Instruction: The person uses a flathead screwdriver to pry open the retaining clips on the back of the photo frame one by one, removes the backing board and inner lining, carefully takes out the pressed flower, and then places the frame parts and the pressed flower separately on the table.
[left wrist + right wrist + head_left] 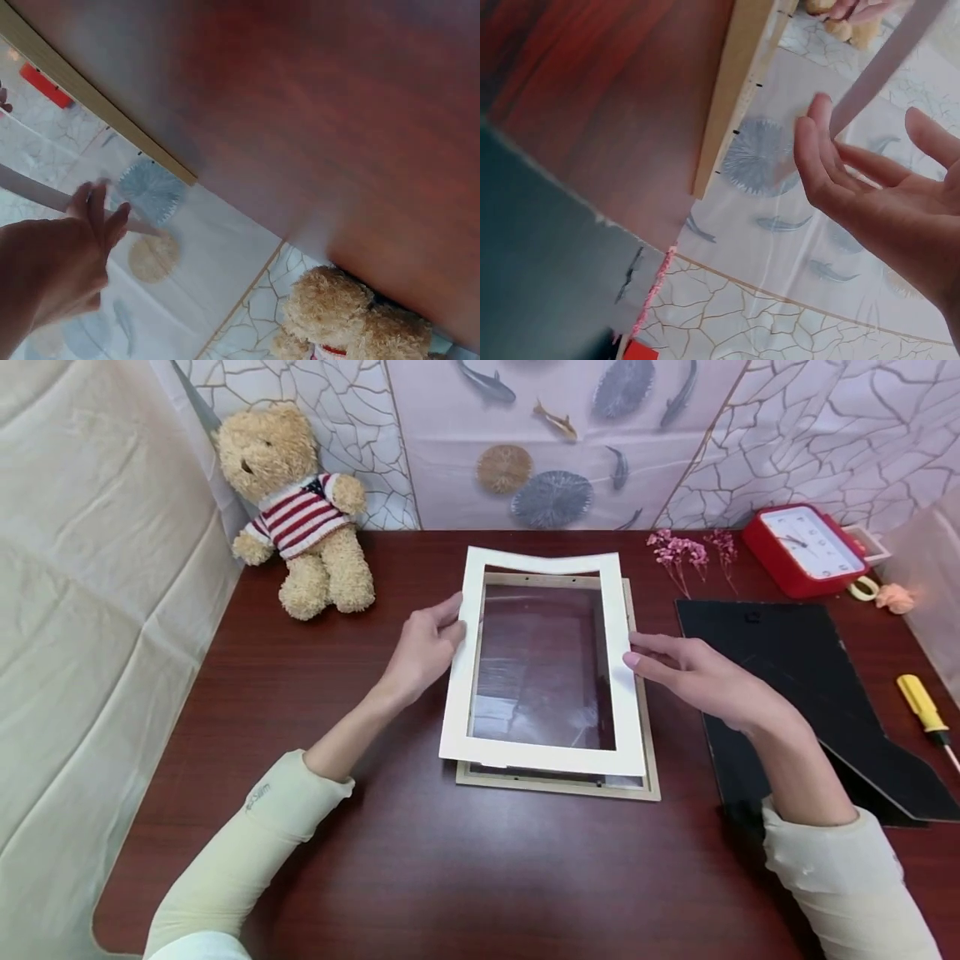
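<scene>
A white rectangular picture mat point(551, 758) is held above a light wooden picture frame point(651, 777), its far edge bowed. The left hand point(427, 647) pinches the mat's left side between thumb and fingers; in the left wrist view the left hand point(64, 255) has its fingers at the thin strip of the mat point(34, 189). At the right side, the right hand point(693, 677) touches the mat's edge with its fingers. In the right wrist view the right hand point(892, 195) has fingers against the mat point(892, 67) and the thumb held apart. The frame lies on the table.
A black backing board point(765, 668) with a stand flap lies at the right. Beyond it are a red clock point(810, 552), pink dried flowers point(678, 550) and a yellow-handled screwdriver point(921, 702). A teddy bear point(300, 510) sits at the back left of the dark table point(450, 868).
</scene>
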Tool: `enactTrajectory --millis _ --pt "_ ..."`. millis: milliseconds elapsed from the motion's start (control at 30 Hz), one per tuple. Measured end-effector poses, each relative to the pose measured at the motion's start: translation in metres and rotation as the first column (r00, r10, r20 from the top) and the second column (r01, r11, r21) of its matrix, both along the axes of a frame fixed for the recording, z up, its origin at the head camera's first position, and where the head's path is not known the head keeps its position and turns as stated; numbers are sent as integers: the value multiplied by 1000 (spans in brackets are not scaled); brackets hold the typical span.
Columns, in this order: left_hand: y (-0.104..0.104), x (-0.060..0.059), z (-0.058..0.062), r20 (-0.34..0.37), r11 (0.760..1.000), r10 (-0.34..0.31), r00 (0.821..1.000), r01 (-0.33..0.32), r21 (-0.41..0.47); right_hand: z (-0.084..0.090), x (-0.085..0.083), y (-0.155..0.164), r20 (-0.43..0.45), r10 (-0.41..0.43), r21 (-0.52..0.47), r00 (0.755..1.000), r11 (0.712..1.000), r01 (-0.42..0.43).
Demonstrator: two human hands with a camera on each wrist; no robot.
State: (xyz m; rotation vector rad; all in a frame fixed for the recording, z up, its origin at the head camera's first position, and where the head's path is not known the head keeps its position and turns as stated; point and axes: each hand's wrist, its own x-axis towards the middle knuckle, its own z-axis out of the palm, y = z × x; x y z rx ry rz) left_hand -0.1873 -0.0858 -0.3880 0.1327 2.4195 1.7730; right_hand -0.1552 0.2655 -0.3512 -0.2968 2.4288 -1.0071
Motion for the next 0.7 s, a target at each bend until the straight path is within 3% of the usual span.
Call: enactTrajectory --millis 100,233,433,633,667,700 --pt "5 9 1 11 998 -47 999 47 -46 3 4 1 4 1 11 1000 1000 -1" --pt "11 20 5 41 996 -88 995 89 -19 6 7 5 -5 -1 1 1000 1000 1" --pt "18 28 7 5 990 -115 993 115 -84 9 10 15 -6 -18 -15 1000 1000 18" --pt "35 3 -38 -52 985 -128 990 120 -126 12 11 30 -7 -49 5 999 999 49" --pt "41 0 -44 -56 983 -135 989 126 -134 13 11 34 -6 -59 18 998 998 59" --pt "47 0 -41 -42 981 -151 988 145 -125 14 11 39 -7 -68 33 998 997 68"
